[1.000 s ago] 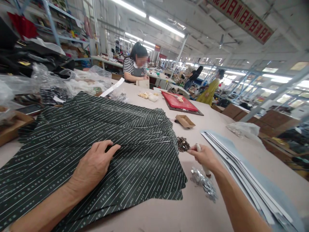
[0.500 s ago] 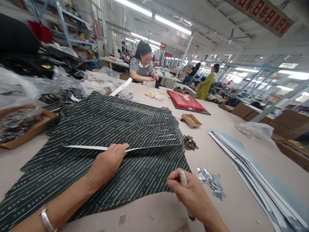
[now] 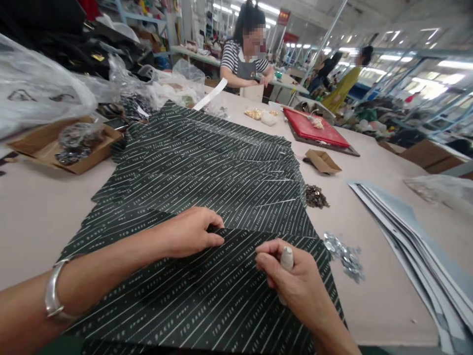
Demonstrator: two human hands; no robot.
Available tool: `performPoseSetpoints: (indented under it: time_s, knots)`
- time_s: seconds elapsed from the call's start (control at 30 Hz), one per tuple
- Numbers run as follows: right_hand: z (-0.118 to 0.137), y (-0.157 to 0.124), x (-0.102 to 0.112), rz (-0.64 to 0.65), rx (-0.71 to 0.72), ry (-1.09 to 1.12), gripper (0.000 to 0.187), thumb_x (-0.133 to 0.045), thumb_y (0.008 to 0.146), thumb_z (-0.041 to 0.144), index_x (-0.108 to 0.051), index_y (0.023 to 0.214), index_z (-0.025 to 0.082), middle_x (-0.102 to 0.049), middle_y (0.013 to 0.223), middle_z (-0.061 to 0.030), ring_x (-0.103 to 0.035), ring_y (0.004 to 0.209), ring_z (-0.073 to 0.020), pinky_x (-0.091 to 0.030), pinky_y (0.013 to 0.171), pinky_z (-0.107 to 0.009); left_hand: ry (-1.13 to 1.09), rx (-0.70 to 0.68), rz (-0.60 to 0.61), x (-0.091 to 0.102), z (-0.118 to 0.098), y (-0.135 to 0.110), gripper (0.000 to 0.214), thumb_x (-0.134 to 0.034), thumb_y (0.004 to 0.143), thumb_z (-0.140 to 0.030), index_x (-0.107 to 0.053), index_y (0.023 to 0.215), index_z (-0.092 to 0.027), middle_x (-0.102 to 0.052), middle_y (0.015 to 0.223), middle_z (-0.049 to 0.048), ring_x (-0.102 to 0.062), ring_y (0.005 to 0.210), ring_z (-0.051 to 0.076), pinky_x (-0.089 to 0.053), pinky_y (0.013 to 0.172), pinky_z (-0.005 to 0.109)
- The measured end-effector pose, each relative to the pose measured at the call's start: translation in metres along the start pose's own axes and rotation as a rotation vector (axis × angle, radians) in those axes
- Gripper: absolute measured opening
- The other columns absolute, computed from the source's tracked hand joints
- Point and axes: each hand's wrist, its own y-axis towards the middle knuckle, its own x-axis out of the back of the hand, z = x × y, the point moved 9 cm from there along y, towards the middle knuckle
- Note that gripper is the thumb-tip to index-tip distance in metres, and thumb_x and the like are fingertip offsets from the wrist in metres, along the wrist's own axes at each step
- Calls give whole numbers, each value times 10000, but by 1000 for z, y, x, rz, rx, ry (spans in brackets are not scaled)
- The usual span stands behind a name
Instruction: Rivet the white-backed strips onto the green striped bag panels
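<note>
Dark striped sheet (image 3: 221, 296) lies at the table's (image 3: 388, 305) near side, overlapping similar sheets (image 3: 207, 182). Left hand (image 3: 195, 231) pinches its far edge, seemingly to steady it. Right hand (image 3: 291, 276) curls around a pale-handled tool (image 3: 287, 259), tucked palmward (perhaps freeing the fingertips; cannot tell if they hold anything). Brown pieces (image 3: 316, 196) and silver pieces (image 3: 345, 259) heaped rightward, presumably for easy reach

Gap: between left hand (image 3: 194, 231) and right hand (image 3: 295, 278) | Free: tabletop lane (image 3: 384, 301) | Obstacles beside it: silver discs (image 3: 345, 257), white sheets (image 3: 402, 261)
</note>
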Motion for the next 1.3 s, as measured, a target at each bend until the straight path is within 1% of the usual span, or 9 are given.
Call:
performPoseSetpoints:
  time_s: [0.13, 0.23, 0.33, 0.47, 0.77, 0.93, 1.07, 1.2, 1.3]
  knots:
    - [-9, 1, -23, 92, -27, 58, 254, -665, 875, 420, -680, 957, 180, -692, 647, -3, -599, 538, -113, -464, 551, -222, -124, -15, 154, -15, 3, 0, 250, -592, 802, -419, -683, 864, -194, -638, 813, -17, -557, 751, 152, -351, 669, 264]
    - [-8, 2, -27, 93, 3, 58, 203, -668, 875, 386, -683, 898, 185, -671, 631, 13, -598, 553, -110, -455, 560, -219, -234, -21, 263, -23, 0, -3, 283, -591, 781, -439, -683, 853, -181, -613, 788, -16, -530, 701, 140, -354, 633, 253]
    - [-4, 4, -26, 52, 26, 16, 172, -697, 844, 362, -712, 855, 192, -575, 537, 49, -550, 506, -102, -418, 504, -209, -319, -11, 301, -27, -2, -6, 266, -624, 761, -421, -696, 868, -188, -604, 783, -17, -516, 702, 136, -357, 633, 245]
    - [0, 5, -26, 26, 59, -41, 160, -687, 847, 350, -747, 863, 203, -614, 563, 36, -570, 510, -103, -439, 504, -206, -333, -18, 297, -30, -6, -8, 250, -627, 760, -411, -710, 875, -205, -612, 774, -19, -524, 716, 142, -362, 645, 248]
    - [11, 4, -29, 5, 152, -177, 185, -640, 890, 348, -761, 872, 209, -619, 553, 31, -572, 483, -112, -443, 470, -214, -327, -16, 256, -28, -15, -10, 191, -610, 752, -325, -714, 855, -203, -625, 796, -26, -530, 699, 130, -340, 613, 255]
    - [18, 0, -31, -16, 268, -294, 167, -614, 923, 312, -754, 904, 223, -616, 563, 34, -569, 485, -112, -461, 506, -226, -302, -50, 222, -28, -17, -11, 124, -616, 784, -256, -710, 840, -198, -628, 798, -40, -540, 706, 121, -328, 606, 263]
    - [27, -5, -34, -25, 381, -414, 152, -586, 948, 273, -729, 916, 233, -628, 604, 34, -583, 515, -116, -504, 580, -237, -206, -98, 178, -28, -23, -14, 62, -653, 827, -188, -704, 834, -221, -623, 796, -60, -535, 724, 110, -322, 626, 267]
    - [41, -12, -28, -131, 538, -500, 68, -601, 927, 203, -662, 954, 219, -694, 823, -10, -670, 708, -144, -547, 659, -250, -68, -178, 20, -22, -38, -22, 67, -717, 855, -149, -678, 843, -201, -584, 800, -50, -532, 756, 113, -347, 681, 258]
    - [47, -19, -28, -153, 679, -585, 219, -589, 925, 170, -607, 1143, 187, -690, 1125, -97, -678, 1032, -200, -573, 834, -300, 26, -276, -70, -25, -50, -31, 57, -666, 922, -154, -655, 872, -180, -556, 828, -27, -532, 752, 116, -360, 669, 257]
